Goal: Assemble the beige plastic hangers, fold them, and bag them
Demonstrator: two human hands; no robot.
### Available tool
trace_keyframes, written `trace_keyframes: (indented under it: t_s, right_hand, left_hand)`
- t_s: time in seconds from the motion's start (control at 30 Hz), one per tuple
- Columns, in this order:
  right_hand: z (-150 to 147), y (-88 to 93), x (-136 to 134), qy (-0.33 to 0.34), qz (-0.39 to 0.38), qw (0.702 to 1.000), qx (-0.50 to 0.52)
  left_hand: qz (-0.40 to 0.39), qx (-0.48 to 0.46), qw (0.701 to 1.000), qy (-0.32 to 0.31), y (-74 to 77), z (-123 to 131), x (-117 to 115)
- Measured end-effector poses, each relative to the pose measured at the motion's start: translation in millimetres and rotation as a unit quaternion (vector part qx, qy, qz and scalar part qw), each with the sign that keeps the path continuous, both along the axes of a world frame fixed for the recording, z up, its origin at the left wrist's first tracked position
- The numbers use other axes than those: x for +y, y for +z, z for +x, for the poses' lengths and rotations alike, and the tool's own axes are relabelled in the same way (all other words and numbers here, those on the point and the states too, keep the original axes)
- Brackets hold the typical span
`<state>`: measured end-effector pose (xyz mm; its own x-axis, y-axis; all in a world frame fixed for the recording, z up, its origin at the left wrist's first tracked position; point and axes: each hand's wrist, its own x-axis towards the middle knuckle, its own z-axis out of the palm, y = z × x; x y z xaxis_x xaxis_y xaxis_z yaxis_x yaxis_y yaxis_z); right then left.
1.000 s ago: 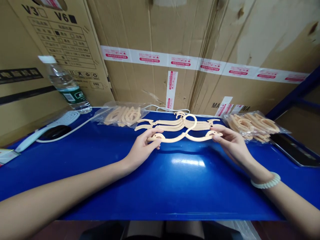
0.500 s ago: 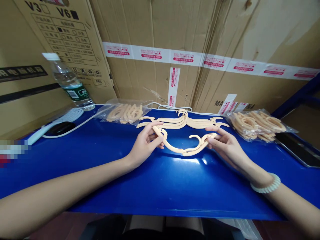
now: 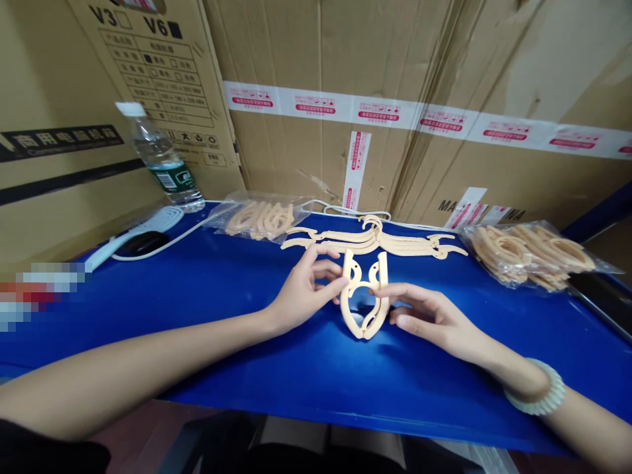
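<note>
A beige folding plastic hanger [image 3: 364, 296] stands folded on the blue table [image 3: 306, 375], its two arms brought up side by side. My left hand [image 3: 306, 293] pinches its left arm with thumb and fingertips. My right hand [image 3: 427, 317] presses its right arm with the fingertips; a pale bead bracelet [image 3: 540, 392] sits on that wrist. Behind the hanger lies a flat stack of unfolded beige hangers [image 3: 375, 240].
Clear bags of folded hangers lie at the back left [image 3: 259, 217] and back right [image 3: 530, 253]. A water bottle [image 3: 162, 158], a white cable and a dark oval object [image 3: 141, 242] sit at the left. Cardboard boxes [image 3: 395, 99] wall the back. A dark tray [image 3: 605, 296] is at the right.
The hanger was held spread open above the stack; both hands drew it toward me and folded its arms together until it stands closed. The camera view shifted left.
</note>
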<state>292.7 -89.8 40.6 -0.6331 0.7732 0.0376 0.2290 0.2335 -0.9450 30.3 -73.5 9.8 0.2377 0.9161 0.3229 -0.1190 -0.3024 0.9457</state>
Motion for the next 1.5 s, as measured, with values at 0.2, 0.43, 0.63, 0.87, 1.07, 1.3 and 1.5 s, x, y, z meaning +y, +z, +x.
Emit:
trace_keyframes:
  t_s: [0.2, 0.43, 0.63, 0.87, 1.07, 1.3, 1.5]
  right_hand:
    - [1, 0.9, -1, 0.0, 0.015, 1.0, -0.017]
    - [1, -0.5, -2, -0.003, 0.007, 1.0, -0.01]
    - [4, -2.6, -2, -0.021, 0.0, 1.0, 0.001]
    - [8, -2.8, 1, -0.033, 0.032, 0.999, -0.001]
    - [7, 1.2, 0, 0.022, 0.145, 0.986, -0.083]
    - [9, -8.4, 1, 0.033, 0.308, 0.921, -0.236]
    - [17, -5.8, 3, -0.008, 0.342, 0.903, -0.262]
  left_hand:
    - [0.024, 0.048, 0.998, 0.03, 0.4, -1, -3]
    - [0.035, 0.073, 0.992, -0.097, 4.2, -1, -9]
    - [-0.018, 0.068, 0.988, -0.135, 5.4, -2, -10]
    - [-0.062, 0.076, 0.983, -0.153, 4.6, -3, -7]
    - [0.049, 0.145, 0.973, -0.17, 4.3, -4, -7]
    - [0.166, 0.321, 0.929, -0.087, 0.2, -5, -9]
    - [0.179, 0.34, 0.923, -0.016, 0.0, -5, -13]
